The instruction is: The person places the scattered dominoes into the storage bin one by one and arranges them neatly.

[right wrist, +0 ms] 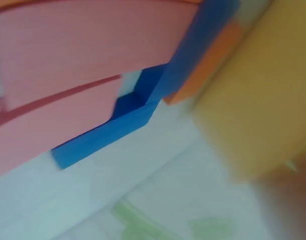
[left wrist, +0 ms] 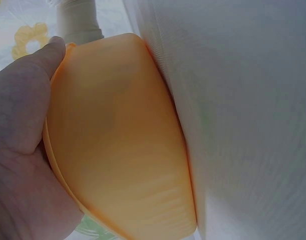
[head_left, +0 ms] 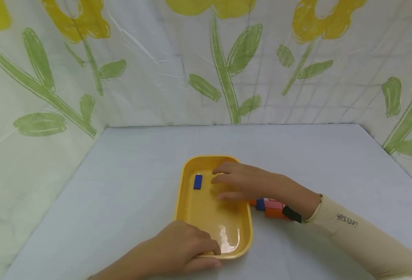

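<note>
Tray [head_left: 206,212] was gripped by your left hand [head_left: 183,244]; above it, your right hand [head_left: 244,182], fingers spread, seemingly reached for the block [head_left: 197,182] inside; pinching seemed needed next.

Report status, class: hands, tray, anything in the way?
Left hand grips near rim of yellow tray. Right hand over tray, nothing visibly held. Blue block lying inside. Right forearm partly hiding pink and orange blocks from head view.

Head view: one short line of small, dark lettering [head_left: 347,220] stands on the cream sleeve [head_left: 370,245] of the right arm, along the forearm. Reading: appears to begin "Lets"; remaining characters too small to read with certainty.
</note>
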The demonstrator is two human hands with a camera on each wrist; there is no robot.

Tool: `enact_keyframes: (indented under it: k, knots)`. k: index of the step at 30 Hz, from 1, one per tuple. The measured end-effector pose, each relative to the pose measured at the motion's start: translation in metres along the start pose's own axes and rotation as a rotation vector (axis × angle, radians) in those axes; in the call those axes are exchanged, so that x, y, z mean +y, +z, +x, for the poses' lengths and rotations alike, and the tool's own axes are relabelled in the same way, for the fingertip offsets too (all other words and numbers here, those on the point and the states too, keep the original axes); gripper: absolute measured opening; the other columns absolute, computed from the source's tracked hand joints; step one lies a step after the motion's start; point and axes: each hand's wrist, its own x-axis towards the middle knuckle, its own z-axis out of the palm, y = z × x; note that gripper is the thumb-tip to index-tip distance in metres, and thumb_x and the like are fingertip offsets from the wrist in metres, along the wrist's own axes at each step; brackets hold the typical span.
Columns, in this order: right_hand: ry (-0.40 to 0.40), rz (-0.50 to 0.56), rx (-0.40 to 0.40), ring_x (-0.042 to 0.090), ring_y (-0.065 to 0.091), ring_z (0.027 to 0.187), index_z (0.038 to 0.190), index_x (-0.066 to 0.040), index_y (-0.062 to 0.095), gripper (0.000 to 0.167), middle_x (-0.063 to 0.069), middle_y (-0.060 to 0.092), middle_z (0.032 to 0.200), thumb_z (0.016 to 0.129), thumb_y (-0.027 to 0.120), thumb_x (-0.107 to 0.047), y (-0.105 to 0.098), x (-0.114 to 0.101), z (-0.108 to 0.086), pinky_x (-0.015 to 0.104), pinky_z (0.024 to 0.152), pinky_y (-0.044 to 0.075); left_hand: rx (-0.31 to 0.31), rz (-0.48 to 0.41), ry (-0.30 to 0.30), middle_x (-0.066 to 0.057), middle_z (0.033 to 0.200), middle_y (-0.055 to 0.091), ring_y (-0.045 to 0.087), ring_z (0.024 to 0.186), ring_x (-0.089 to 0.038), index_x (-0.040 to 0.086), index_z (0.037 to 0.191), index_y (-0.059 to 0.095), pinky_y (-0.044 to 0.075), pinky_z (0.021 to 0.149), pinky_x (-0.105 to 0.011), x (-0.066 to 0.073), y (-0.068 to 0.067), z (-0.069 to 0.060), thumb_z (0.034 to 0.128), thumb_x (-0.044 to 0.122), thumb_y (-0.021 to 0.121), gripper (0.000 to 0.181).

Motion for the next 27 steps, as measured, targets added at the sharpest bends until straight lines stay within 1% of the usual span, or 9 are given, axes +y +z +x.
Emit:
enact_keyframes:
  k: [5, 7, 10, 12, 14, 18, 21, 23, 27]
  knots:
    - [-0.019, 0.01, 0.116, 0.024, 0.05, 0.129, 0.128, -0.01, 0.063, 0.045, 0.01, 0.056, 0.136, 0.096, 0.067, -0.041, -0.007, 0.002, -0.027, 0.041, 0.103, 0.043, -0.02, -0.008, -0.008, 0.023, 0.073, 0.046, 0.034, 0.064, 0.012, 0.028, 0.096, 0.067, 0.029, 0.057, -0.008, 0.0, -0.001, 0.001, 0.1048, 0.048, 0.046, 0.031]
    - [-0.014, 0.006, 0.152, 0.024, 0.05, 0.129, 0.128, -0.011, 0.063, 0.045, 0.01, 0.056, 0.137, 0.095, 0.069, -0.04, -0.011, 0.002, -0.037, 0.042, 0.102, 0.044, -0.027, -0.006, -0.012, 0.022, 0.073, 0.046, 0.035, 0.064, 0.011, 0.028, 0.097, 0.067, 0.029, 0.057, -0.008, 0.001, -0.002, 0.001, 0.1049, 0.048, 0.046, 0.031]
    - [0.034, 0.003, 0.166, 0.024, 0.051, 0.128, 0.13, -0.01, 0.063, 0.048, 0.008, 0.056, 0.137, 0.094, 0.07, -0.041, -0.017, 0.001, -0.049, 0.042, 0.1, 0.046, -0.029, -0.001, -0.013, 0.023, 0.074, 0.047, 0.036, 0.064, 0.011, 0.028, 0.097, 0.067, 0.03, 0.057, -0.008, 0.001, -0.002, 0.001, 0.1047, 0.049, 0.046, 0.03]
    - [0.083, 0.011, 0.151, 0.021, 0.054, 0.124, 0.127, -0.011, 0.063, 0.045, 0.004, 0.058, 0.134, 0.095, 0.069, -0.042, -0.02, 0.0, -0.056, 0.04, 0.098, 0.048, -0.024, -0.001, -0.013, 0.022, 0.074, 0.048, 0.036, 0.064, 0.011, 0.028, 0.096, 0.067, 0.03, 0.057, -0.007, 0.001, -0.002, 0.001, 0.1047, 0.049, 0.046, 0.031]
    - [0.12, 0.021, 0.138, 0.018, 0.056, 0.118, 0.122, -0.013, 0.064, 0.038, 0.0, 0.059, 0.128, 0.095, 0.069, -0.04, -0.021, 0.001, -0.063, 0.038, 0.094, 0.05, -0.017, 0.001, -0.011, 0.022, 0.074, 0.048, 0.036, 0.064, 0.011, 0.028, 0.096, 0.067, 0.03, 0.058, -0.007, 0.0, -0.001, 0.0, 0.1044, 0.049, 0.047, 0.03]
    - [0.155, 0.021, 0.114, 0.016, 0.059, 0.103, 0.11, -0.015, 0.065, 0.024, -0.004, 0.061, 0.115, 0.093, 0.074, -0.029, -0.02, 0.004, -0.074, 0.035, 0.085, 0.053, -0.025, 0.0, -0.016, 0.022, 0.074, 0.046, 0.035, 0.065, 0.011, 0.028, 0.096, 0.067, 0.029, 0.057, -0.008, 0.0, -0.001, 0.0, 0.1043, 0.049, 0.047, 0.03]
    - [0.214, 0.017, 0.061, 0.018, 0.06, 0.097, 0.109, -0.014, 0.065, 0.026, -0.002, 0.061, 0.11, 0.089, 0.078, -0.026, -0.018, 0.003, -0.08, 0.035, 0.082, 0.054, -0.03, 0.003, -0.016, 0.022, 0.073, 0.045, 0.035, 0.065, 0.011, 0.028, 0.096, 0.067, 0.029, 0.057, -0.008, 0.0, -0.001, 0.0, 0.1042, 0.049, 0.047, 0.03]
    - [0.274, 0.027, 0.013, 0.018, 0.06, 0.095, 0.109, -0.015, 0.066, 0.03, -0.002, 0.061, 0.109, 0.087, 0.081, -0.028, -0.016, 0.002, -0.083, 0.034, 0.08, 0.054, -0.025, 0.005, -0.012, 0.022, 0.073, 0.044, 0.035, 0.065, 0.01, 0.028, 0.096, 0.066, 0.028, 0.057, -0.008, 0.0, -0.001, 0.0, 0.1044, 0.049, 0.047, 0.03]
    - [0.376, 0.02, -0.069, 0.013, 0.055, 0.09, 0.109, -0.017, 0.066, 0.038, -0.005, 0.059, 0.105, 0.083, 0.083, -0.039, -0.011, 0.001, -0.086, 0.031, 0.075, 0.053, 0.009, 0.026, 0.004, 0.022, 0.073, 0.045, 0.035, 0.065, 0.01, 0.028, 0.095, 0.066, 0.029, 0.058, -0.008, 0.001, 0.0, -0.001, 0.1039, 0.049, 0.048, 0.029]
